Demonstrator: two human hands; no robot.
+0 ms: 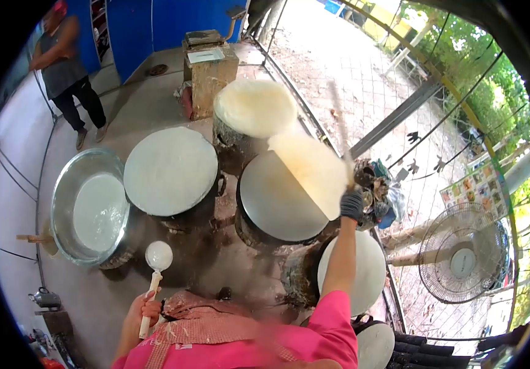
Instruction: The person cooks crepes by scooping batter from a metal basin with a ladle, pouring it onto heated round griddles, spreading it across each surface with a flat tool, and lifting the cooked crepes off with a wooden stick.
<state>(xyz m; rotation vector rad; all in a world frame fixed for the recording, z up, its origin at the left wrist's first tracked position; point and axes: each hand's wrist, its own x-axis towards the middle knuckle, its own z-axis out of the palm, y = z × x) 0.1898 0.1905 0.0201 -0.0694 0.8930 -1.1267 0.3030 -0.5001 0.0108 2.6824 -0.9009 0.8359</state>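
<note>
My left hand [147, 307] is closed round the pale handle of a ladle [158, 256], whose round bowl points away from me and looks coated with white batter. In a dark glove, my right hand [351, 205] grips a long thin stick [337, 114], blurred by motion. Beside that hand, a large thin flatbread [314, 169] is lifted and half folded over a round griddle [280, 200]. The griddle's near left part shows bare grey metal. Other round griddles covered with pale batter or flatbread [171, 171] surround it, including one [363, 270] under my right forearm.
A wide metal basin [57, 197] of white batter stands at the left. Behind the griddles is a box-like stand [211, 86]. A person [65, 61] stands at the back left. On the right are wire mesh and a fan [462, 261].
</note>
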